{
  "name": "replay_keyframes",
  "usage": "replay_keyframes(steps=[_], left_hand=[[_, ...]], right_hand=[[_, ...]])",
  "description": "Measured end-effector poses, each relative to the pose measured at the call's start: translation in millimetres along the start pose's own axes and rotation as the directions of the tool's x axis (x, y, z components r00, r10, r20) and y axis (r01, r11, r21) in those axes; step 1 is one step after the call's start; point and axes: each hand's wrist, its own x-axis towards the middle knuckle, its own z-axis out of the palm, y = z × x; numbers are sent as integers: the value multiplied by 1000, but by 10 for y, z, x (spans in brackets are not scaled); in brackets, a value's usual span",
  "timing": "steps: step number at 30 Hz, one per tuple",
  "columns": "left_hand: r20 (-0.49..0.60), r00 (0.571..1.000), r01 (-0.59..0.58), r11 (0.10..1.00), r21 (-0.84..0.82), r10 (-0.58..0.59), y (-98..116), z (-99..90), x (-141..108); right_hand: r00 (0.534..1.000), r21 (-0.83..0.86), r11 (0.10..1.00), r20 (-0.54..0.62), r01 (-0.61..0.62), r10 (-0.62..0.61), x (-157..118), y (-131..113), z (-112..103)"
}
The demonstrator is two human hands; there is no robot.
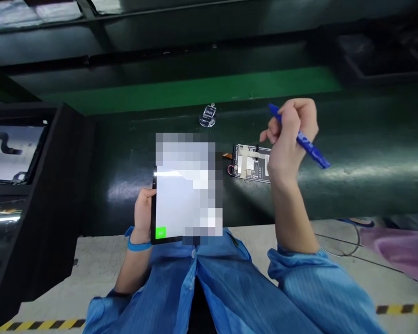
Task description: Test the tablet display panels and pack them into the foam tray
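My left hand grips the left edge of a tablet, thumb on its front border. The screen is lit pale white with a green square in the lower left corner; its upper and right parts are blurred out by blocks. My right hand is closed around a blue marker pen, held slantwise above the bench. Below and left of that hand lies an opened device with bare electronics, tape, and an orange flex cable; my right wrist covers its right end.
A small clear disc-shaped piece lies on the dark green bench beyond the tablet. At the left stands a black box with a panel inside. A dark tray sits at the back right. Pink cloth shows at the right.
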Motion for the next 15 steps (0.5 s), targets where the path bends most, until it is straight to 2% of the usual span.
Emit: replay_keyframes(steps=[1, 2, 3, 4, 6, 7, 8, 9, 10, 12, 15], left_hand=[[-23, 1000, -13, 1000, 7, 14, 9, -6, 12], [-44, 998, -35, 999, 10, 35, 14, -8, 25], [-51, 997, -56, 998, 11, 57, 15, -6, 35], [-40, 996, -73, 997, 12, 74, 12, 0, 43], [21, 998, -66, 998, 11, 66, -6, 17, 42], [62, 997, -48, 999, 6, 48, -16, 24, 33], [102, 994, -34, 999, 0, 34, -25, 29, 21], [137, 990, -27, 1000, -3, 27, -32, 31, 9], [164, 986, -28, 1000, -5, 29, -36, 30, -2], [176, 983, -45, 999, 0, 44, -33, 26, -11], [125, 990, -60, 998, 11, 58, -15, 30, 9]], right_hand=[[999, 1, 1000, 37, 26, -26, -78, -72, -10], [988, 2, 999, 148, 48, -48, -166, -141, -6], [949, 4, 997, 306, 83, -81, -259, -200, 11], [867, -10, 988, 482, 151, -128, -352, -246, 39], [616, -65, 930, 766, 361, -186, -519, -285, 117], [502, -93, 881, 847, 464, -175, -588, -276, 159], [430, -119, 836, 890, 536, -149, -651, -252, 198], [402, -142, 804, 907, 578, -128, -708, -215, 231], [400, -155, 782, 907, 604, -129, -764, -172, 255], [443, -156, 743, 873, 651, -205, -873, -91, 274], [524, -146, 698, 769, 701, -365, -989, -33, 226]])
